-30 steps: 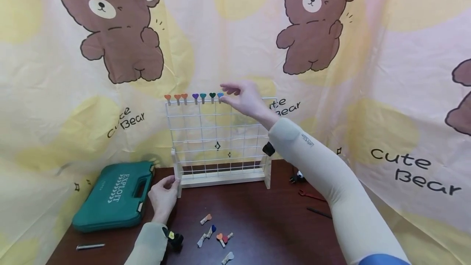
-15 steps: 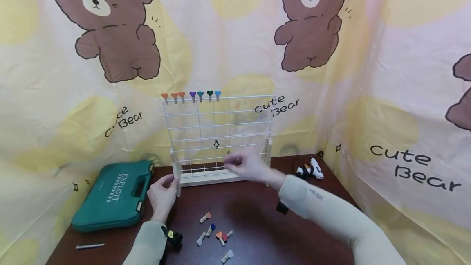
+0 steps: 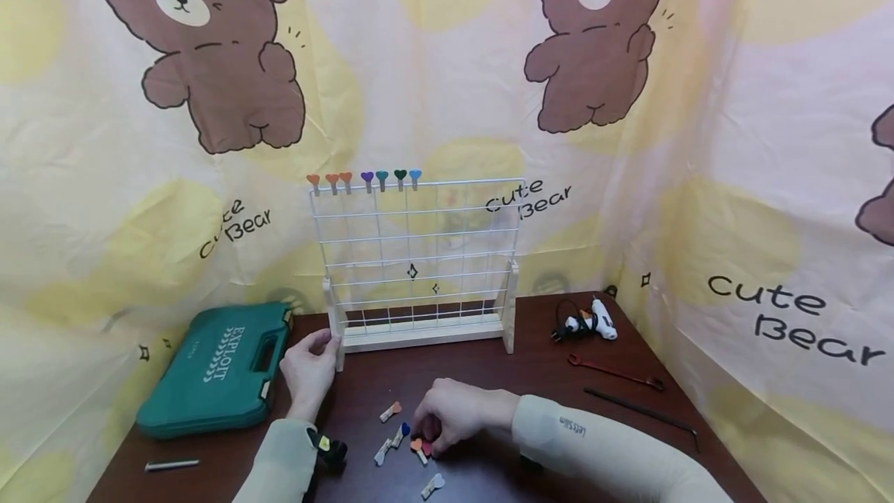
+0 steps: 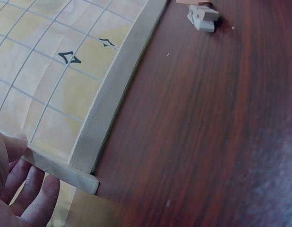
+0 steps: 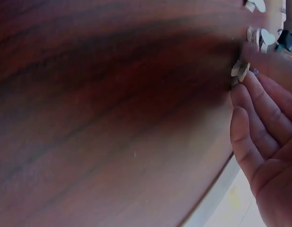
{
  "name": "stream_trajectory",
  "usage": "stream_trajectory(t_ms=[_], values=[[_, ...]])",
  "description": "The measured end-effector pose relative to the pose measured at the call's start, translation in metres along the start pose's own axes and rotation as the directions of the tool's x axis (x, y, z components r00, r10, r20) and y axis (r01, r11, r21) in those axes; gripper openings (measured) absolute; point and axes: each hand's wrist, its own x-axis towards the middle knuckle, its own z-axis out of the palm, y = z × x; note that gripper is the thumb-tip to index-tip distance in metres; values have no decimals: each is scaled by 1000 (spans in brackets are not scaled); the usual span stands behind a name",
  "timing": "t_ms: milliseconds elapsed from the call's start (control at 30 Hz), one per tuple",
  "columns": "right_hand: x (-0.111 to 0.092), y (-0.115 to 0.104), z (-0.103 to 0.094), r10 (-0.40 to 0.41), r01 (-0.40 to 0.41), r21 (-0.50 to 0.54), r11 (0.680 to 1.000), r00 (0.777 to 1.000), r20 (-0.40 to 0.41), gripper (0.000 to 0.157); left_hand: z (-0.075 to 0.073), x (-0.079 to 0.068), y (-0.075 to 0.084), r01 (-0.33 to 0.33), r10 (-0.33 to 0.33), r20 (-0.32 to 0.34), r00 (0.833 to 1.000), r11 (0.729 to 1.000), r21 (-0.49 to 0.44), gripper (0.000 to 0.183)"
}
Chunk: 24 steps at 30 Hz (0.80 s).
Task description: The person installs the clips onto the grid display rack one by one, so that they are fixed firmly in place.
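Observation:
My left hand (image 3: 309,371) holds the left foot of the wooden stand (image 3: 419,336), thumb on one side and curled fingers on the other, as the left wrist view shows. The stand carries an upright white wire grid (image 3: 412,239). Several heart-topped clothespins, among them a purple one (image 3: 368,178) and a light blue one (image 3: 415,176), are clipped along its top wire. My right hand (image 3: 457,414) is down at the table, fingertips at a red-heart clothespin (image 3: 427,449); whether they pinch it is hidden. An orange-heart clothespin (image 3: 419,450) lies right beside it.
Other loose clothespins lie nearby: an orange-heart one (image 3: 390,411), a dark blue one (image 3: 401,435) and pale ones (image 3: 433,486). A green tool case (image 3: 216,371) and a metal rod (image 3: 171,466) are left. Right lie a glue gun (image 3: 597,320), red wrench (image 3: 615,372) and black bar (image 3: 642,410).
My right hand has come down from the light blue clothespin on the top wire to the loose clothespins on the table. The left hand stays on the stand.

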Motion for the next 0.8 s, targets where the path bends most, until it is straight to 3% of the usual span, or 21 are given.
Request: stream_trajectory(t_ms=[200,400,533,633,700,800], values=[[-3,-1,-3,-8,8,-59,998,1000,9,34,-1,-2,2,19,-19,20,1000,1000,-8,24],[-16,9,-36,-29,28,-10,1000,992,-123,22,-2,-1,2,25,-25,35,999,1000,-15,24],[-21,8,-81,56,-27,137,990,975,-213,21,-2,1,1,10,-10,22,1000,1000,-10,23],[-22,4,-126,141,-81,218,973,950,-278,22,-2,2,0,-1,1,12,1000,1000,-11,23],[-21,1,-160,188,-106,250,962,924,-333,22,-2,1,0,0,0,10,1000,1000,-15,23],[-19,-7,-211,269,-123,332,935,857,-440,19,-2,1,0,13,-12,20,1000,1000,-26,22]])
